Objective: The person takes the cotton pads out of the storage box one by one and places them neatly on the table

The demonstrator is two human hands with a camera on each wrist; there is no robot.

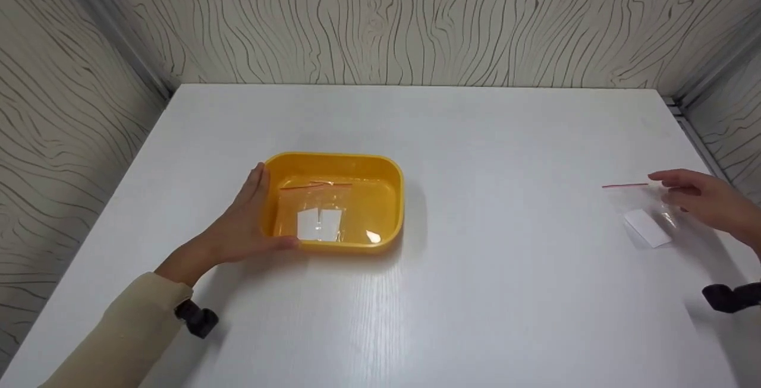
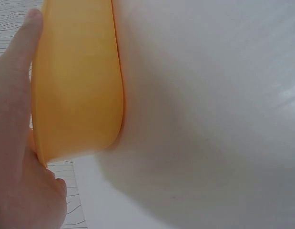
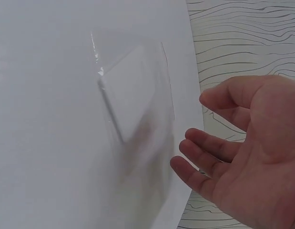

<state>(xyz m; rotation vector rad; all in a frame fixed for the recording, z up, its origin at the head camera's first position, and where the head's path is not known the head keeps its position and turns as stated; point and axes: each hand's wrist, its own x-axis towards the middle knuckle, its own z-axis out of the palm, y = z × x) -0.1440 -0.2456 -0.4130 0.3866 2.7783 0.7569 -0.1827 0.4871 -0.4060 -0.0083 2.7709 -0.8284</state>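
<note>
A yellow plastic tub (image 1: 333, 247) stands left of the middle of the white table. My left hand (image 1: 241, 224) grips its near left corner, thumb along the front rim and fingers at the left side. Inside the tub lie two clear zip bags (image 1: 317, 198) with red seal strips, each with a white card in it. On the right lies another clear zip bag (image 3: 159, 67), its white card (image 1: 648, 229) showing through. My right hand (image 1: 707, 198) hovers over this bag's right side, fingers loosely bent and nothing held.
White table (image 1: 505, 293) spreads between the tub and the right-hand bag. Wood-grain-patterned panels (image 1: 380, 22) rise at the back and both sides. A black wrist camera (image 1: 199, 319) is strapped to the left wrist, another (image 1: 728, 297) to the right.
</note>
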